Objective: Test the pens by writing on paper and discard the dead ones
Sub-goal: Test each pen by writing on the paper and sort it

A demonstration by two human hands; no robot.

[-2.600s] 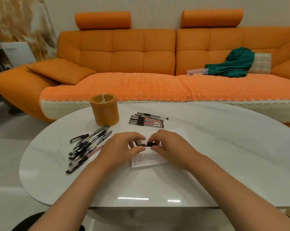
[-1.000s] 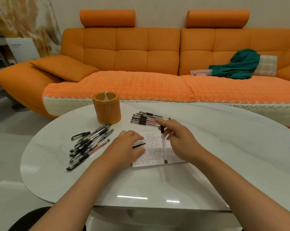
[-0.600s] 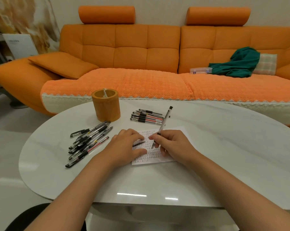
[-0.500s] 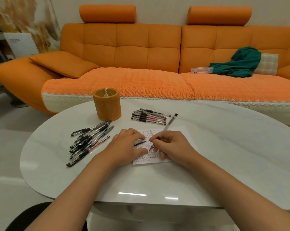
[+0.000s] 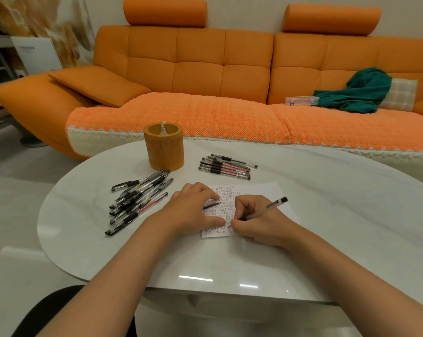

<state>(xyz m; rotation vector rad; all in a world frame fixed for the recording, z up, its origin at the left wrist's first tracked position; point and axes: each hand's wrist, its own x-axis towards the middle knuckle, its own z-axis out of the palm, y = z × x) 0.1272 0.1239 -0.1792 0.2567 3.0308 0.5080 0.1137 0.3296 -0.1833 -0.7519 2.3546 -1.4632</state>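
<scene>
A white sheet of paper (image 5: 263,197) covered in small written marks lies on the white table (image 5: 327,215). My right hand (image 5: 256,221) grips a clear pen (image 5: 270,206), its tip down on the paper's lower part. My left hand (image 5: 193,212) rests flat on the paper's left side and pinches a black pen cap (image 5: 211,204) under its fingers. A loose pile of several pens (image 5: 138,200) lies to the left. A neater row of several pens (image 5: 226,166) lies beyond the paper.
An orange cylindrical holder (image 5: 163,147) stands at the table's far left with one thin item inside. Behind the table runs an orange sofa (image 5: 205,76) carrying a green cloth (image 5: 358,92) and a clear plastic box (image 5: 301,100).
My two hands pulled the cap off a pen. My right hand turned the pen tip-down and brought it to the paper's lower part, while my left hand kept the cap and settled on the sheet.
</scene>
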